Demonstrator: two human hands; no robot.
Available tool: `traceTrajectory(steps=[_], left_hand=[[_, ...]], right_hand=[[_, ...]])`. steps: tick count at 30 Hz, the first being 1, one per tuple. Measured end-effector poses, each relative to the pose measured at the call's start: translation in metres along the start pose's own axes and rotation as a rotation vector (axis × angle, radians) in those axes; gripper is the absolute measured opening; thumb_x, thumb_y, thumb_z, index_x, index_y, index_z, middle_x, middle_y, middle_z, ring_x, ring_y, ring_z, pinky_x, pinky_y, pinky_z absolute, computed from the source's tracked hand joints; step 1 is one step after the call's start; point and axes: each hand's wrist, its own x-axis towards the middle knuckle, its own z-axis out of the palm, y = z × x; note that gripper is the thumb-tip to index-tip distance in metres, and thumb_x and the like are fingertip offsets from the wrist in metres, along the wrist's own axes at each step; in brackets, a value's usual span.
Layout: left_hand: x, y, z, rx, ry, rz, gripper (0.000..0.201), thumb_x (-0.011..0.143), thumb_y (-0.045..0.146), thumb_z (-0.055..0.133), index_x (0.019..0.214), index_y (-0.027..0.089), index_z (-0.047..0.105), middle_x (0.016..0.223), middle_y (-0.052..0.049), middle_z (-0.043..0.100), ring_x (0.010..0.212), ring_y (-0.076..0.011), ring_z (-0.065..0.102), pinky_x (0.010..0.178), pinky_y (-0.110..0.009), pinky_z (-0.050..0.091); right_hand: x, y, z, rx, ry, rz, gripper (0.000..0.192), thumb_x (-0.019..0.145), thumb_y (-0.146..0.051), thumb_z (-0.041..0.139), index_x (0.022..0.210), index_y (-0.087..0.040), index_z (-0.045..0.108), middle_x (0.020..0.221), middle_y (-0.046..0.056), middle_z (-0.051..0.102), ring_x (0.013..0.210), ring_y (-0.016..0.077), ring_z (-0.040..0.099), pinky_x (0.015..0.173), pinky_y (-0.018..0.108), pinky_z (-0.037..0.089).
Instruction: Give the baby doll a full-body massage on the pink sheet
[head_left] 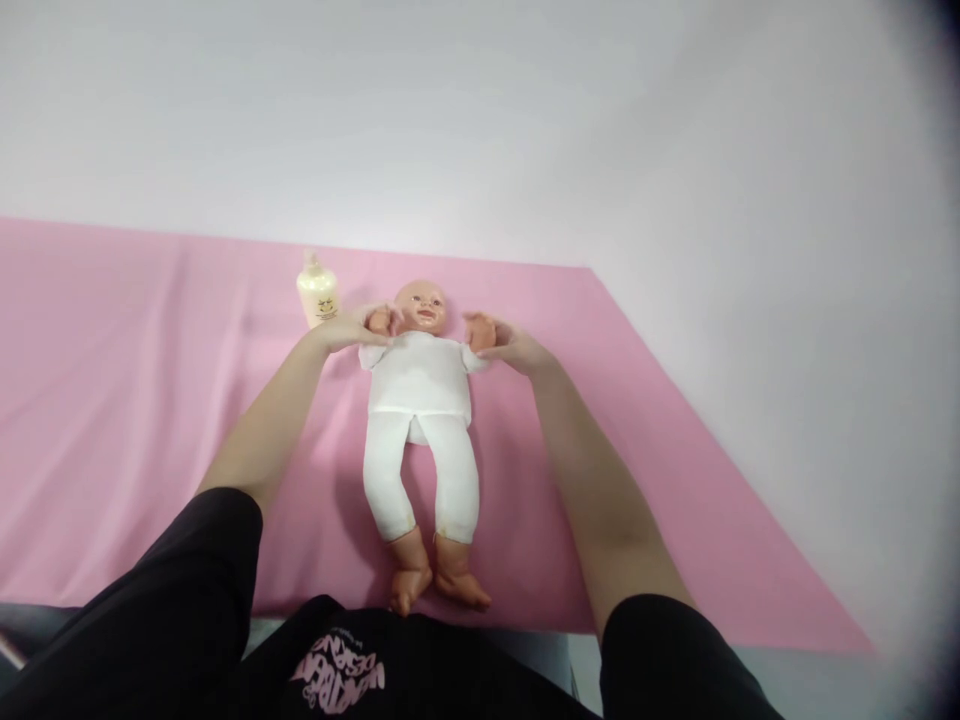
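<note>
A baby doll (420,375) with a white cloth body lies on its back on the pink cloth (525,480), its head away from me and its bare feet toward me. My left hand (356,328) is wrapped around the doll's hand and forearm on the left side. On the other side, my right hand (514,345) holds the doll's other hand, thumb below and fingers behind it. Both doll arms are bent up beside its head. My fingertips are slightly blurred and partly hidden by the doll's hands.
A pump bottle (318,290) with pale yellow contents stands just beyond my left hand. Behind the cloth is a plain white wall (450,120). The cloth's right edge slants toward me, and some folds run through its left part.
</note>
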Motion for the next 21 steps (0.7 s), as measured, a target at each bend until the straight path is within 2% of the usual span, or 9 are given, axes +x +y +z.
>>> traceTrajectory(steps=[2,4,6,9,12,15,17,19,21], left_hand=[[-0.006,0.027,0.008,0.196,-0.324,-0.084,0.033,0.067,0.032,0.078,0.096,0.022,0.065,0.093,-0.001,0.066,0.088,-0.0196,0.063,0.077,-0.03,0.051],[-0.008,0.046,0.021,0.34,-0.527,-0.135,0.027,0.066,0.027,0.075,0.091,0.023,0.066,0.087,0.002,0.065,0.08,-0.017,0.06,0.07,-0.026,0.048],[-0.008,0.056,0.031,0.427,-0.621,-0.138,0.021,0.065,0.023,0.072,0.085,0.023,0.065,0.08,0.005,0.062,0.073,-0.0149,0.056,0.066,-0.025,0.045],[-0.007,0.056,0.035,0.458,-0.606,-0.135,0.022,0.067,0.024,0.072,0.088,0.023,0.066,0.082,0.005,0.065,0.075,-0.0158,0.059,0.071,-0.025,0.047],[-0.002,0.039,0.03,0.397,-0.289,-0.094,0.034,0.075,0.034,0.074,0.107,0.024,0.067,0.106,0.001,0.072,0.1,-0.0223,0.066,0.093,-0.031,0.051],[0.01,0.005,0.032,0.291,0.376,-0.068,0.042,0.092,0.038,0.059,0.131,0.023,0.057,0.131,-0.007,0.067,0.124,-0.0257,0.062,0.111,-0.039,0.045],[0.018,-0.024,0.037,0.244,0.713,-0.036,0.047,0.096,0.03,0.051,0.141,0.017,0.047,0.143,-0.015,0.059,0.136,-0.0253,0.055,0.121,-0.041,0.037],[0.023,-0.052,0.041,0.221,0.774,-0.015,0.057,0.095,0.027,0.057,0.148,0.016,0.04,0.154,-0.018,0.05,0.147,-0.0263,0.046,0.127,-0.043,0.029],[0.023,-0.074,0.043,0.215,0.745,-0.034,0.065,0.094,0.029,0.06,0.153,0.016,0.036,0.159,-0.02,0.046,0.152,-0.0293,0.041,0.129,-0.048,0.026]], right_hand=[[-0.004,-0.017,0.01,-0.104,-0.3,0.118,0.074,0.07,-0.037,0.088,0.138,-0.024,0.062,0.11,0.005,0.074,0.101,0.0223,0.07,0.093,0.039,0.059],[-0.004,-0.03,0.022,-0.232,-0.483,0.147,0.066,0.069,-0.034,0.087,0.131,-0.024,0.068,0.115,0.005,0.074,0.108,0.0221,0.069,0.096,0.036,0.058],[-0.003,-0.039,0.032,-0.349,-0.535,0.137,0.06,0.067,-0.032,0.087,0.125,-0.026,0.073,0.125,0.004,0.072,0.12,0.0231,0.066,0.105,0.035,0.054],[-0.002,-0.039,0.035,-0.374,-0.525,0.148,0.061,0.069,-0.035,0.086,0.128,-0.026,0.071,0.125,0.005,0.073,0.123,0.0249,0.065,0.107,0.037,0.053],[0.005,-0.021,0.03,-0.256,-0.29,0.136,0.071,0.079,-0.048,0.077,0.144,-0.026,0.058,0.123,0.007,0.073,0.117,0.0257,0.068,0.102,0.042,0.057],[0.019,0.012,0.028,-0.203,0.266,0.034,0.072,0.09,-0.059,0.06,0.153,-0.031,0.042,0.146,0.009,0.061,0.133,0.0254,0.06,0.114,0.047,0.051],[0.03,0.035,0.029,-0.208,0.579,-0.003,0.078,0.093,-0.062,0.051,0.159,-0.029,0.027,0.162,0.011,0.044,0.148,0.0236,0.047,0.124,0.049,0.04],[0.036,0.056,0.028,-0.247,0.709,0.018,0.085,0.092,-0.063,0.048,0.16,-0.023,0.018,0.166,0.016,0.035,0.153,0.0222,0.04,0.129,0.047,0.032],[0.038,0.072,0.025,-0.28,0.722,0.081,0.08,0.09,-0.061,0.049,0.155,-0.019,0.027,0.161,0.019,0.042,0.15,0.024,0.045,0.128,0.048,0.032]])
